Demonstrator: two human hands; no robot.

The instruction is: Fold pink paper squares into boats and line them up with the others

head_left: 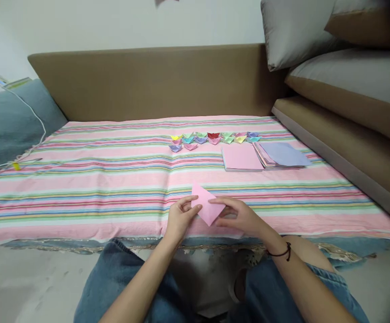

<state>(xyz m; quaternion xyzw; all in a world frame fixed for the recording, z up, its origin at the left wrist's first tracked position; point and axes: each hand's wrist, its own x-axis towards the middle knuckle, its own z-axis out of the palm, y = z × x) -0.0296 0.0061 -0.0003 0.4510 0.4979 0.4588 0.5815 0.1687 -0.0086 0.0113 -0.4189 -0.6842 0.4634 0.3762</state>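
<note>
My left hand [179, 219] and my right hand [238, 216] both pinch a folded pink paper [205, 204], held just above the near edge of the striped sheet [114, 179]. The paper is a pointed, folded shape tilted between my fingers. My left thumb and fingers press its left corner, while my right fingers grip its lower right edge. A dark cord bracelet [282, 253] circles my right wrist.
Several small folded paper boats [211, 138] in mixed colours lie in rows farther back. A pink paper stack [242, 158] and a second stack topped by a lilac sheet [284, 154] sit to the right. Cushions [343, 89] are piled at right; a white cable [30, 112] trails at left.
</note>
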